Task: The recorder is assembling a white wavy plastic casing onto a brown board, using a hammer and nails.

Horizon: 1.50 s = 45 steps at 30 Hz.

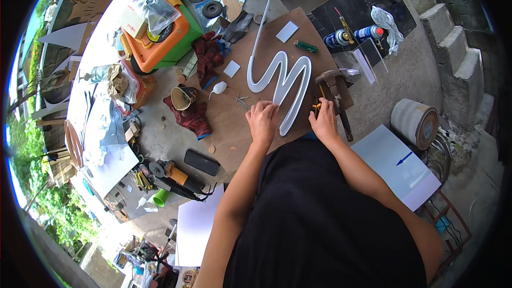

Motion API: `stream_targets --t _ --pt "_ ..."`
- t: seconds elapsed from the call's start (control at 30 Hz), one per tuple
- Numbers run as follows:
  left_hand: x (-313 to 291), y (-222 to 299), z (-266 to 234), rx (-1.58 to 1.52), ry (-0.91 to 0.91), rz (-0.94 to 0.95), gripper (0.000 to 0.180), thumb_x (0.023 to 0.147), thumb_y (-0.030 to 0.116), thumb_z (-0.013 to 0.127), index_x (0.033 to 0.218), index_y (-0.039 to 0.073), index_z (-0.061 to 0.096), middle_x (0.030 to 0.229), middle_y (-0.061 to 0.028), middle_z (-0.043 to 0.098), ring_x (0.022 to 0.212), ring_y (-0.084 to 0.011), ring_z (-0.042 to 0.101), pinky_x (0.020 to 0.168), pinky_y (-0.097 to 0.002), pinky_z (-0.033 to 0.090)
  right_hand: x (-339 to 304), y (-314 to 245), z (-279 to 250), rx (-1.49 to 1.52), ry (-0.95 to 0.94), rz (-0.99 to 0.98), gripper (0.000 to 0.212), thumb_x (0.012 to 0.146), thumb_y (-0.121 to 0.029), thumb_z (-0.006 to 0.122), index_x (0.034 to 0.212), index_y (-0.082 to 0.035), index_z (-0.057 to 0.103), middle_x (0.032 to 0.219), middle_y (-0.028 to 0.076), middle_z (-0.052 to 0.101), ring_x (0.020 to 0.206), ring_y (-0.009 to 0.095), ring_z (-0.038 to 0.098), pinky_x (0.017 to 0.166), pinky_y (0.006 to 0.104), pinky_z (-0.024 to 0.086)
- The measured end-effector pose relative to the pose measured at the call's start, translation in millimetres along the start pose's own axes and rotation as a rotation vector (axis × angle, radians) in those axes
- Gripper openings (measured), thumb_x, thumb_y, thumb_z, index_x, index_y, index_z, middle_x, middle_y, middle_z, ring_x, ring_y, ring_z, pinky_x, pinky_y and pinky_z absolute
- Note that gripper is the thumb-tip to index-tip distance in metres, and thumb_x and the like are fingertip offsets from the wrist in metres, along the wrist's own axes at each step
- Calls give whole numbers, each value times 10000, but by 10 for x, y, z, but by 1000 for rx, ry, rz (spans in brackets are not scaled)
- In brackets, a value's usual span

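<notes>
A white, wavy, letter-like piece with a raised rim (304,77) lies on a brown board (226,144) in front of me. My left hand (262,121) is closed in a pinch at its near-left edge, where the lower loop begins. Whether the fingers grip the edge or only touch it is hard to see. To the right of the piece, my right hand (324,121) is closed around a slim yellow-and-black tool (317,108), partly hidden by the fingers. A rusty metal clamp (335,88) sits at the board's right edge, just beyond that hand.
Small white rectangles (287,31), a green lighter (305,46) and thin sticks (241,100) lie on the board. Leftward are red-black gloves (190,122), a phone (202,162), an angle grinder (176,173) and an orange-green toolbox (173,53). Spray cans (368,33) stand at the right.
</notes>
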<state>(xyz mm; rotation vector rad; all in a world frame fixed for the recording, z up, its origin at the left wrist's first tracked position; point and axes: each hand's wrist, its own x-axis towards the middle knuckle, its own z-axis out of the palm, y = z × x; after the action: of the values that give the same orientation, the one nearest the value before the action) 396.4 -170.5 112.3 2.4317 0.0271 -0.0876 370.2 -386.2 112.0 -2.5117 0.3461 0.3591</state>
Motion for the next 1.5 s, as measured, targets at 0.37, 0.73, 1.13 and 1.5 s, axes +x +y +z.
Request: stream_targets --t 0.37,0.73,1.13,1.5 --pt "299 -60 -161 -458 135 -386 272 899 129 737 1119 0 642 1040 -127 675 915 -247 664 840 -398 526 296 -258 -343 113 -18 17 436 888 -225 737 1206 -2 538 929 146 655 917 359 661 825 459 520" --pt "753 -255 -199 -448 14 -444 342 932 109 710 1233 -44 656 1072 -130 738 922 -186 720 839 -323 566 480 -173 97 149 -161 74 280 949 -230 701 967 23 584 773 136 691 603 223 715 551 347 556" --pt "838 -355 -141 -515 85 -564 230 941 147 699 1090 -28 719 891 -135 765 807 -172 727 757 -313 554 447 -541 -56 284 -154 217 189 855 -106 641 883 30 512 780 276 651 803 485 657 726 530 505" --pt "855 -175 -226 -381 103 -499 234 916 144 728 1055 -45 729 874 -105 759 782 -139 713 746 -284 555 365 -535 -89 296 -141 228 188 853 -105 644 870 24 509 767 249 652 769 467 659 698 513 508"
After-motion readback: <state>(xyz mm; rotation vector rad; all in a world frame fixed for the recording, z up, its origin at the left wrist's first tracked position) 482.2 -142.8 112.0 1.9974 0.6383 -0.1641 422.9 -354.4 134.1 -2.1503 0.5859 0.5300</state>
